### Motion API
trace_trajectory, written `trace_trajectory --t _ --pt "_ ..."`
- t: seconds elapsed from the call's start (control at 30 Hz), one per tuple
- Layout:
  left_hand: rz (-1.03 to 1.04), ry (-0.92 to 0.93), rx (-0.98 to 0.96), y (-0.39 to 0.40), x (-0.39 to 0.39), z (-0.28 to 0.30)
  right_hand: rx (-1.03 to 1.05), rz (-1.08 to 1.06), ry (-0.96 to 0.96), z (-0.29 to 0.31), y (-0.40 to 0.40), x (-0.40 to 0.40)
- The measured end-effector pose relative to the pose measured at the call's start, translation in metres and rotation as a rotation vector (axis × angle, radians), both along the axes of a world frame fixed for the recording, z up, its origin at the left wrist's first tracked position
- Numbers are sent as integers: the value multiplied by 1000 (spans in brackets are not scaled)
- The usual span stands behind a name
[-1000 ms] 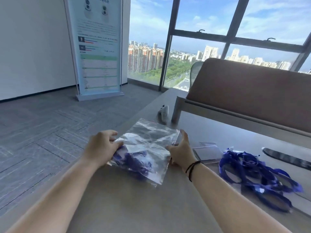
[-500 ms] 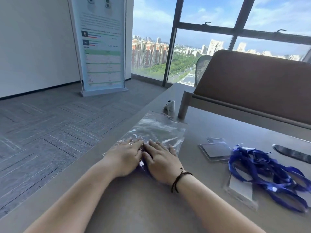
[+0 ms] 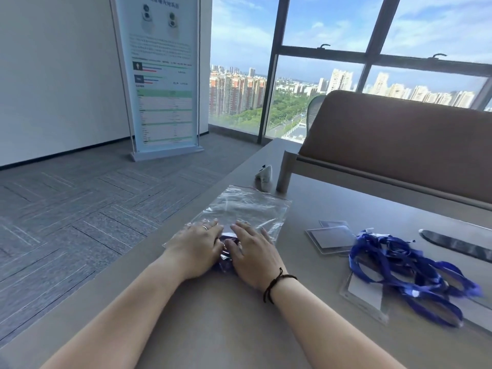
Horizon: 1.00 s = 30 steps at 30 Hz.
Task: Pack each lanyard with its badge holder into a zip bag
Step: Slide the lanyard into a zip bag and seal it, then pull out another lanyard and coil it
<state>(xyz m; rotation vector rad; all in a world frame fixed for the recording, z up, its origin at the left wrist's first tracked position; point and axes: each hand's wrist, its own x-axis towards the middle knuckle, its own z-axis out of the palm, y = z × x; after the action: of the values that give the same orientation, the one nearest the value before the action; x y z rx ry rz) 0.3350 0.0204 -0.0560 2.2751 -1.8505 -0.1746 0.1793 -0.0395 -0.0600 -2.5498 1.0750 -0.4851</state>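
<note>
Zip bag (image 3: 239, 209) is flat on the table (image 3: 226, 315), long axis running away from the person toward the window, its far edge with the red seal line pointing at the little white gadget (image 3: 263, 174). Near end of the bag is stuffed with a blue lanyard (image 3: 226, 251), which you can only glimpse in the gap between the hands.

Left hand (image 3: 195, 245) and right hand (image 3: 251, 249) are both lying on that near end, side by side, fingers flat and fairly straight, pressing down rather than gripping anything. Looks to me like squeezing the air out before sealing. The seal is straight ahead of both sets of fingertips, so either hand could slide forward to it; neither looks nearer.

Right of the bag: spare clear badge holders (image 3: 331, 237), then a tangled pile of blue lanyards (image 3: 404, 267) still waiting to be packed. Behind the bag sits a brown padded bench (image 3: 399, 145).
</note>
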Motion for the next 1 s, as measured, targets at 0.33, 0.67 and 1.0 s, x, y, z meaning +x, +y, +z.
trace_trajectory --t 0.33,0.67,1.0 --pt "-241 117 -321 13 -102 27 53 -162 -171 17 25 -149" --pt "-475 62 -140 -14 -249 1 -40 -302 109 7 59 -313" --pt "-523 142 -196 11 -236 2 -99 -465 75 6 48 -333"
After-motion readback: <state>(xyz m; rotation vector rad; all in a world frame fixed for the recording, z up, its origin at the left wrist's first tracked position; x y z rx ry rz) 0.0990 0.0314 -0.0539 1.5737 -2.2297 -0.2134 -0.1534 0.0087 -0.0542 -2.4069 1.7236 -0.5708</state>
